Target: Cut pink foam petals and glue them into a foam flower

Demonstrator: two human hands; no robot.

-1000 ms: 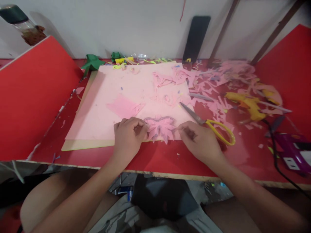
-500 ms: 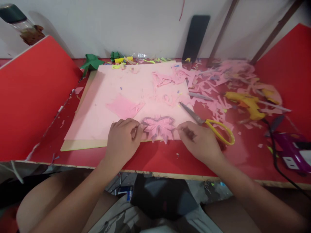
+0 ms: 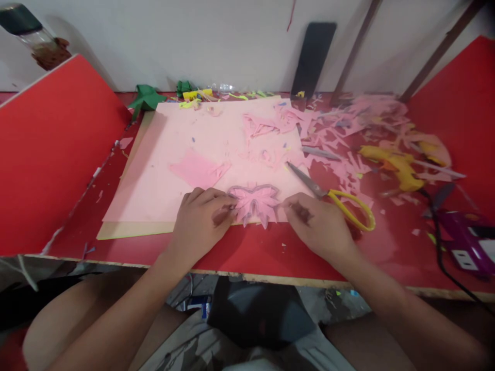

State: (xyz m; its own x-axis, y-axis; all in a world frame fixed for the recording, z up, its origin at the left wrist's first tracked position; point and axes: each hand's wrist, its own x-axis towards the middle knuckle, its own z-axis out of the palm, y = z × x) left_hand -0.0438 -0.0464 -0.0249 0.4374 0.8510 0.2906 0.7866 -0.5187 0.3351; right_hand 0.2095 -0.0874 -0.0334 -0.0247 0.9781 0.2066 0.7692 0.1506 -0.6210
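Note:
A pink butterfly-shaped paper cutout with dark outlined upper edges and pointed lower tips lies at the front edge of the pink sheet. My left hand pinches its left side between thumb and fingers. On the opposite side, my right hand has its fingertips closed at the cutout's right edge. Scissors with yellow handles rest just beyond my right hand, blades pointing to the upper left. A folded pink paper piece lies behind my left hand.
Pink scraps are heaped at the back right. A yellow glue gun and a purple power socket box with a black cord are on the right. Red boards stand at both sides. A dark phone-like slab leans on the wall.
My left thumb and fingers have shifted slightly right, further onto the cutout's left side. My right hand stays nearly still.

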